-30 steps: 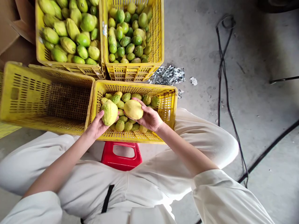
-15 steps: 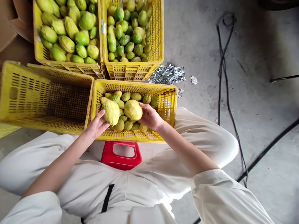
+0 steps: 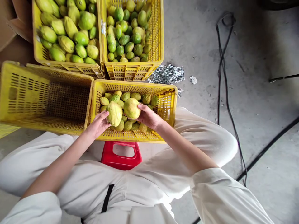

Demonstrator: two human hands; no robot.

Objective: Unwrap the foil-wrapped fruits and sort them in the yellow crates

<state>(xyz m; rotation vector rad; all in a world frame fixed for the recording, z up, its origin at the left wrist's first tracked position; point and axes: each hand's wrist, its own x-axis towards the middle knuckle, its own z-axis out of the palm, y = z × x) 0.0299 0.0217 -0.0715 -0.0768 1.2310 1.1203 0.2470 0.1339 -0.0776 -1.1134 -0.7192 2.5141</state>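
- The larger yellow-green, knobbly oval fruit (image 3: 114, 114) is in the left hand (image 3: 99, 124); the thumb presses its near side, the fingers probably bearing it from below.
- The rounder, smooth-looking pale yellow fruit (image 3: 132, 108) is in the right hand (image 3: 149, 117), thumb on its edge, leaving most of its skin in view.
- Both sit side by side above the yellow slatted plastic crate (image 3: 135, 83), likely so that they can be seen together; whether they touch, I cannot tell.
- Smaller green-yellow fruits (image 3: 126, 96) lie inside, within easy reach below the hands.
- The red plastic stool (image 3: 121, 161) shows at the crate's near side, perhaps propping it up; the contact is hidden.
- A second yellow crate (image 3: 58, 72) stands by its left side, tilted.
- Beyond, two more yellow crates hold fruit: larger ones at left (image 3: 67, 64), smaller ones at right (image 3: 133, 64), apparently grouped by size.
- Crumpled silvery foil (image 3: 167, 74) lies on the grey floor (image 3: 193, 40).
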